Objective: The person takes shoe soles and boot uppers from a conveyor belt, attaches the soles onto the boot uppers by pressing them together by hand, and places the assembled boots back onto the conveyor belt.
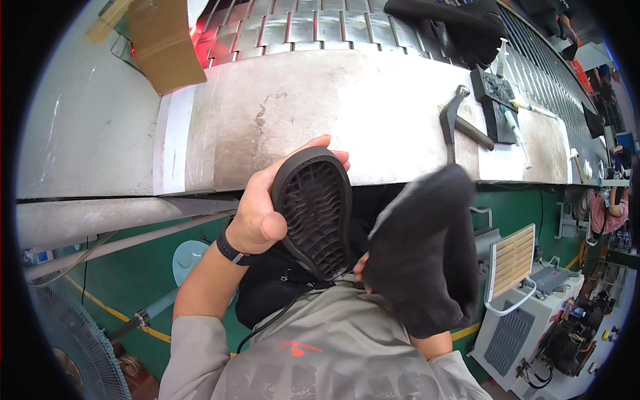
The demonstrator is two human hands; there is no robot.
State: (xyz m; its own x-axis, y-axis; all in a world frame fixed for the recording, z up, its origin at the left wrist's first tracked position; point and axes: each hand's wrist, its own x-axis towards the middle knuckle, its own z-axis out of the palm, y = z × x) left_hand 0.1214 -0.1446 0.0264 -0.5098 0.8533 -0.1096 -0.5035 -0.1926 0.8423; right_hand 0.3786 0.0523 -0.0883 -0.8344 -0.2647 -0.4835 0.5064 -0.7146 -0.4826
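Note:
A black rubber shoe sole (313,207) is held upright in my left hand (255,210), its ribbed inner side facing me. The fingers wrap behind its far edge and the thumb lies along its left side. On the right, a dark shoe upper (423,257), tall and sock-like, is raised off the table and slightly blurred. Fingertips of my right hand (363,270) show at its left edge; the upper covers the rest of that hand, which appears closed on it. Sole and upper are close together but apart, over my lap.
Beyond the pale worktable (287,107) runs a metal slat conveyor (313,27) carrying another dark upper (460,23). A hammer (473,132), black blocks (495,90) and syringes (517,137) lie right. Cardboard (163,43) stands left. A fan (80,347) is lower left; a wooden-backed chair (512,263) right.

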